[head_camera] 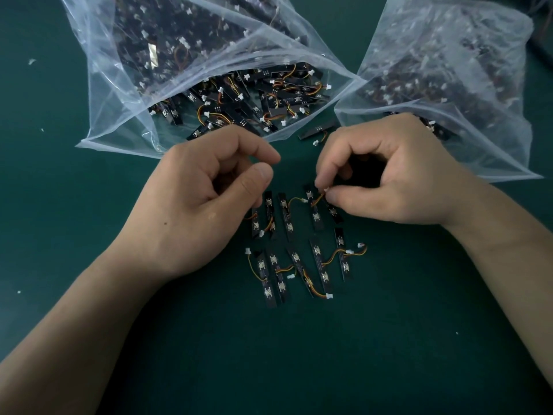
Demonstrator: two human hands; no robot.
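Several narrow black circuit strips with small buttons, orange-yellow wires and white connectors lie in two rough rows on the green mat. My right hand pinches the white connector of one strip's wire between thumb and forefinger, above the upper row. My left hand hovers over the left end of the upper row, fingers curled, thumb near forefinger, with nothing visible in it. A strip lies partly under its fingers. The lower row lies untouched.
An open clear plastic bag full of the same strips lies behind my left hand, its mouth facing me. A second clear bag of strips lies behind my right hand. One loose strip lies between the bags.
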